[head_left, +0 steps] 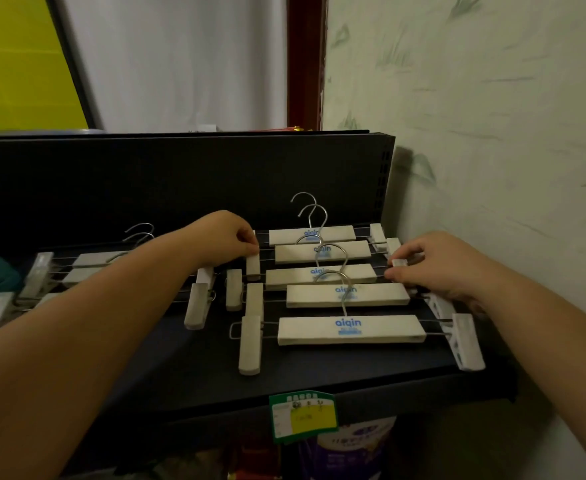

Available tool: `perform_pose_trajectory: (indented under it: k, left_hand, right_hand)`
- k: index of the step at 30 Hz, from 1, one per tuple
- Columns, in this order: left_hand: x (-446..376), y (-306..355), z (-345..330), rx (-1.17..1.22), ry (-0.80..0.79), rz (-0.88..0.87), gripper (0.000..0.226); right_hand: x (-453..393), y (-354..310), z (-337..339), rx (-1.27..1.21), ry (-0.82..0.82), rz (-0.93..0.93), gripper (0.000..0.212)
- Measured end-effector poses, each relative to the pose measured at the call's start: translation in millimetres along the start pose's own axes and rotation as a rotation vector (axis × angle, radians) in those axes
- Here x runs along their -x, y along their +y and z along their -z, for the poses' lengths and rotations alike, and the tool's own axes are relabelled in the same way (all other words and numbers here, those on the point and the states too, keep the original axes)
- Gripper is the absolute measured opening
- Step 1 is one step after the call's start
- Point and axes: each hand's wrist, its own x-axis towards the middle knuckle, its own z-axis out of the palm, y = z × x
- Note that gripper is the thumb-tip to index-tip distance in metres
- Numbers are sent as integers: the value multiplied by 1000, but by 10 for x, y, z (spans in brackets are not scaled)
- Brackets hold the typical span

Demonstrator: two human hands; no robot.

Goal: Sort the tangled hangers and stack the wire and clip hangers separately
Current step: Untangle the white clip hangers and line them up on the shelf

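On a dark shelf (319, 382), five white clip hangers (348, 295) lie in a row; both hands pinch the third hanger (319, 276), left hand (227, 239) and right hand (433, 261) gripping its end clips, probably to straighten it next.

Shelf (319, 368) bearing two groups of clip hangers: five (352, 329) in a row front to back at right, others (87, 259) at left.

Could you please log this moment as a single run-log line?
stage: aligning clip hangers | left hand: grip pinching left clip | right hand: grip pinching right clip | surface: dark shelf | wire hangers: none visible
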Motion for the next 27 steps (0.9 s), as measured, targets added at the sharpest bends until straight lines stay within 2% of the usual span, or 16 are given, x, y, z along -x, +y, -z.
perform_pose_trajectory:
  k: [6, 10, 13, 15, 17, 20, 23, 27]
  left_hand:
    - [-21, 35, -12, -7, 2, 12, 11]
    - [31, 17, -11, -47, 38, -1, 27]
    - [238, 150, -28, -132, 107, -100, 28]
    - [460, 291, -83, -135, 105, -228, 26]
    - [691, 419, -157, -140, 31, -329, 34]
    - [834, 495, -271, -194, -37, -376, 42]
    - [771, 525, -268, -223, -41, -344, 42]
    - [670, 571, -230, -341, -113, -292, 42]
  right_hand:
    - [21, -31, -13, 40, -5, 32, 33]
    - [52, -39, -11, 49, 10, 37, 40]
    - [173, -64, 47, 123, 96, 59, 54]
    - [380, -100, 69, 194, 120, 140, 54]
    - [647, -140, 40, 251, 77, 266, 58]
    - [965, -218, -80, 357, -94, 405, 71]
    - [992, -226, -178, 509, -128, 474, 57]
    - [939, -202, -191, 494, -149, 501, 45]
